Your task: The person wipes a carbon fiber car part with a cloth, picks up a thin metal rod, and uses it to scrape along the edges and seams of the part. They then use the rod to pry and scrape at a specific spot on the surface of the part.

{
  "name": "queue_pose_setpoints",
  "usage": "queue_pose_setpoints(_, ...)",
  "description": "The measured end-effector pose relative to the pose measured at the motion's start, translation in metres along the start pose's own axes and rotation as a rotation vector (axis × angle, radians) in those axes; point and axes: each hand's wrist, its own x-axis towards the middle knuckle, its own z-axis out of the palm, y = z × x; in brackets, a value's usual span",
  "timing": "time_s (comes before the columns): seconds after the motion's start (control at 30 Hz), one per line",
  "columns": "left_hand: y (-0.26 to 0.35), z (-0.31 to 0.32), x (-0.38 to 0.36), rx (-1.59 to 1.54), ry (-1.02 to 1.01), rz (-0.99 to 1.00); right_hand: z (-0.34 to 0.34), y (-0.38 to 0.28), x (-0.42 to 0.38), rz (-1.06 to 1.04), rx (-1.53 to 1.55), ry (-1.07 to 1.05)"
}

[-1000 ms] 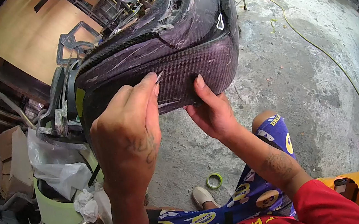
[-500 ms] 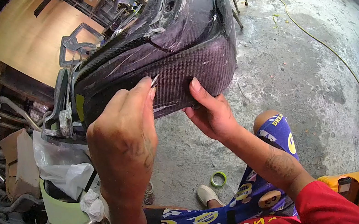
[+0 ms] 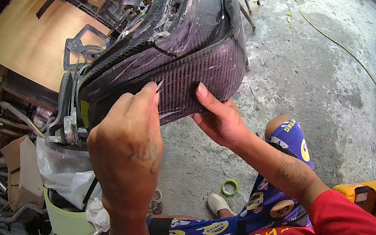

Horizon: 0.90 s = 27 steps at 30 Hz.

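A dark carbon-fibre body panel [image 3: 187, 49] with a woven lower band and a glossy top fills the upper middle of the view. My left hand [image 3: 126, 146] is closed on a small thin blade [image 3: 159, 85], whose tip rests on the woven band. My right hand [image 3: 217, 118] holds the panel's lower edge, thumb pressed flat on the weave just right of the blade. Clear film or tape streaks cover parts of the panel.
A green tape roll [image 3: 229, 187] lies on the concrete floor by my white shoe [image 3: 218, 204]. Pipes, cardboard and plastic bags [image 3: 68, 179] pile up at the left. A yellow hose [image 3: 332, 42] crosses the floor. A wooden board [image 3: 30, 39] leans at the upper left.
The panel and both hands have shifted slightly left in the view. The grip and the blade's contact stay the same.
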Motion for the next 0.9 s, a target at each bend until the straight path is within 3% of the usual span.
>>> queue_pose_setpoints(0.57, 0.002, -0.001, 0.006, -0.053, 0.007, 0.017, 0.013, -0.012, -0.004, 0.078, 0.018, 0.128)
queue_pose_setpoints(0.67, 0.001, 0.003, 0.0, -0.097, 0.036, 0.028, -0.006, -0.004, 0.0, 0.068, -0.059, 0.063)
queue_pose_setpoints(0.7, 0.002, 0.004, -0.006, -0.163, 0.038, -0.007, -0.008, -0.002, 0.002, 0.058, -0.065, 0.071)
queue_pose_setpoints(0.77, 0.004, 0.005, -0.018, -0.259, -0.001, -0.121, -0.008, 0.002, 0.006, -0.133, -0.065, -0.128)
queue_pose_setpoints(0.8, 0.006, 0.006, -0.023, -0.279, -0.005, -0.105, -0.01, 0.0, 0.005, -0.114, -0.102, -0.126)
queue_pose_setpoints(0.87, 0.007, 0.008, -0.034, -0.327, -0.047, -0.351, -0.011, -0.007, 0.0, -0.05, -0.184, -0.118)
queue_pose_setpoints(0.9, -0.001, 0.017, -0.043, -0.362, 0.015, -0.319, -0.012, -0.005, 0.001, -0.06, -0.19, -0.108)
